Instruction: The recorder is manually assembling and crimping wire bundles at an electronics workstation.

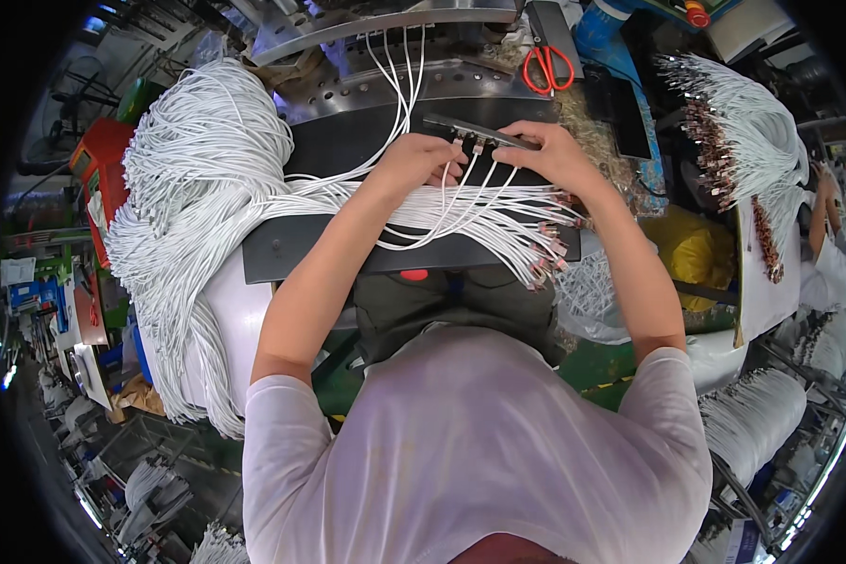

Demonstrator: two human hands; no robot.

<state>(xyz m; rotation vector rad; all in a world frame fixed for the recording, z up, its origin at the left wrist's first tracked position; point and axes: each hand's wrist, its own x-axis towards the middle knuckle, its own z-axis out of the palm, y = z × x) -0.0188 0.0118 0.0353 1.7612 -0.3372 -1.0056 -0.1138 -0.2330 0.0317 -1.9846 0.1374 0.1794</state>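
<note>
Holding a metal bar [479,131]

The right hand [547,152] clasped the bar's right end near the black table's [291,252] far right corner; the left hand's [412,160] grip, at its connectors [477,148], was unclear. White cables [484,202] stretched toward the right edge.

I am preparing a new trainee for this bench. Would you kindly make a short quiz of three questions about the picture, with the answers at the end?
1. True or false: the right hand holds one end of the dark bar.
2. Which tool is just beyond that hand? A) a hammer; B) a pair of red-handled scissors; C) a paintbrush.
3. Fill the gap: the cables lying across the black board are ___ in colour.

Key: 1. True; 2. B; 3. white.
</note>
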